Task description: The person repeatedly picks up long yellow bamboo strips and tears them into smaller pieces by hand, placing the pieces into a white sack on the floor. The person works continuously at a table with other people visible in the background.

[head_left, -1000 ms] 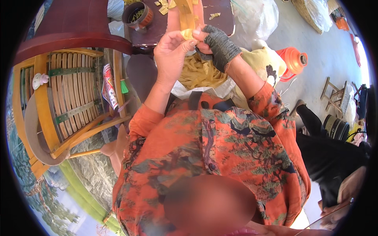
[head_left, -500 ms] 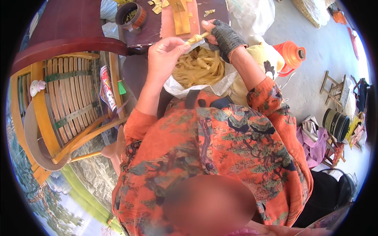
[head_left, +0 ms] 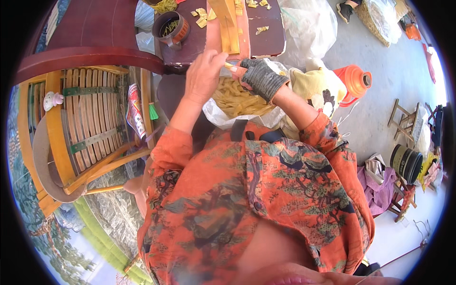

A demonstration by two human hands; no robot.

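Observation:
My bare left hand [head_left: 203, 76] pinches a narrow yellow strip [head_left: 229, 64], its back turned up. My right hand [head_left: 263, 78], in a grey fingerless glove, holds the other end close beside it; part of the strip is hidden by fingers. Beneath both hands, an open white bag [head_left: 216, 114] is full of yellow strips [head_left: 242, 102]. Just beyond them, a wooden board [head_left: 225, 35] lies on a pink mat [head_left: 243, 45] on a dark tabletop [head_left: 268, 42], with small yellow pieces [head_left: 202, 21] scattered about.
A mug [head_left: 178, 35] stands at the table's left. At the left is a slatted wooden chair [head_left: 92, 111] with a hat on it. An orange flask [head_left: 349, 83] stands behind a pale cushion-like bundle [head_left: 318, 83]. Folding stools [head_left: 401, 121] and purple cloth [head_left: 377, 190] lie right.
My hands have drawn closer on the strip and sit slightly lower in view; my left hand's back has turned up. The dark-clothed person at lower right has moved out of view.

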